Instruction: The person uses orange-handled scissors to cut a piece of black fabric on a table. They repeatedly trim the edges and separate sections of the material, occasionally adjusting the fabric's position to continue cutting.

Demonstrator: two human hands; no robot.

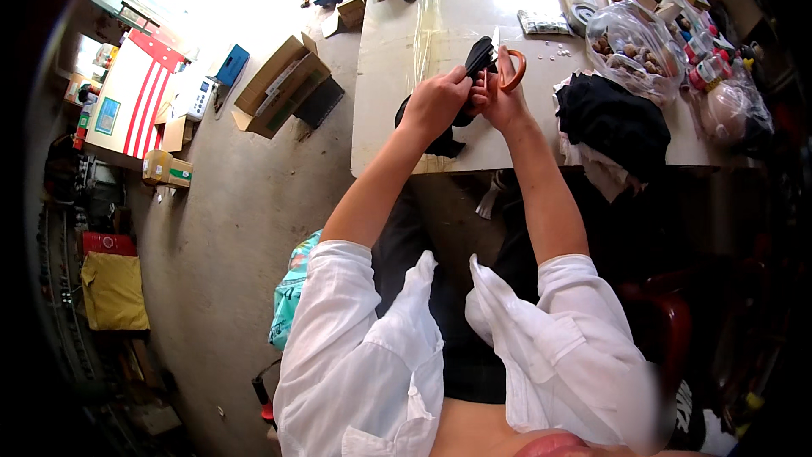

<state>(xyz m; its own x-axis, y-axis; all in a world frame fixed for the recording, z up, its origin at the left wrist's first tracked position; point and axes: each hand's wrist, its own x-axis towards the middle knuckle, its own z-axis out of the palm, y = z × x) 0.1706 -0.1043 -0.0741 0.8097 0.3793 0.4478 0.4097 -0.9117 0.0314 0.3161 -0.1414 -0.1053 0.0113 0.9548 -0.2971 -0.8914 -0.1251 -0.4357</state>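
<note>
Over the near part of the table, my two hands work close together. My left hand (437, 101) is closed on a piece of black cloth (480, 57), which sticks up past the fingers. More of the black cloth hangs below that hand onto the tabletop. In my right hand (504, 103) is a pair of scissors (514, 73) with orange handles, a pale blade pointing away from me beside the cloth. The fingertips of both hands nearly meet, and whether the blades touch the cloth is hard to see.
A pale table (389, 59) carries a black garment pile (613, 123) on the right, near a clear plastic bag (636, 51) of small brown things. Small dark scraps lie at its far edge. On the floor to the left stands an open cardboard box (283, 89).
</note>
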